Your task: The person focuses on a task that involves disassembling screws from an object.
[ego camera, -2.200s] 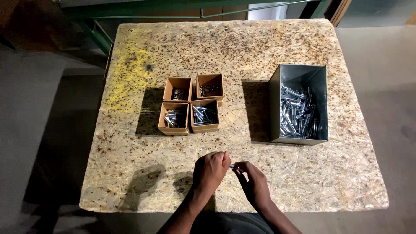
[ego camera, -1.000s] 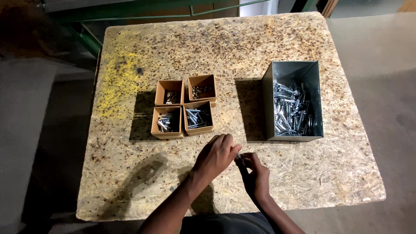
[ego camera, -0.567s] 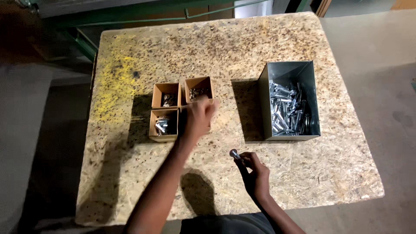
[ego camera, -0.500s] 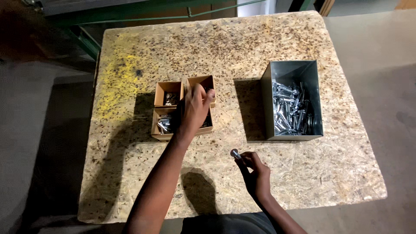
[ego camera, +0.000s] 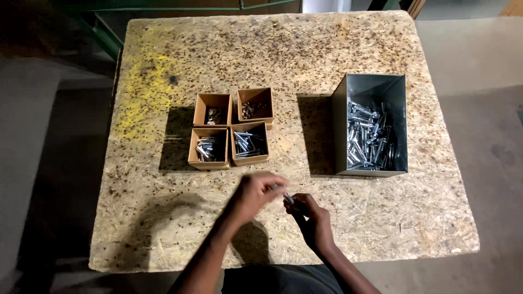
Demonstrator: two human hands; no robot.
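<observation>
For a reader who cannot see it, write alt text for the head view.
Two bare hands, left hand and right hand, meet over a small metal bolt at the near edge of a speckled chipboard table. Beyond sit four small brown cardboard boxes of fasteners and a grey metal bin of bolts.

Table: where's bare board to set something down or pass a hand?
Free: the far strip beyond the four cardboard boxes and metal bin, the yellow-stained left side, the gap between boxes and bin, the near right corner of the table. Crowded: near centre, where left hand meets right hand.
</observation>
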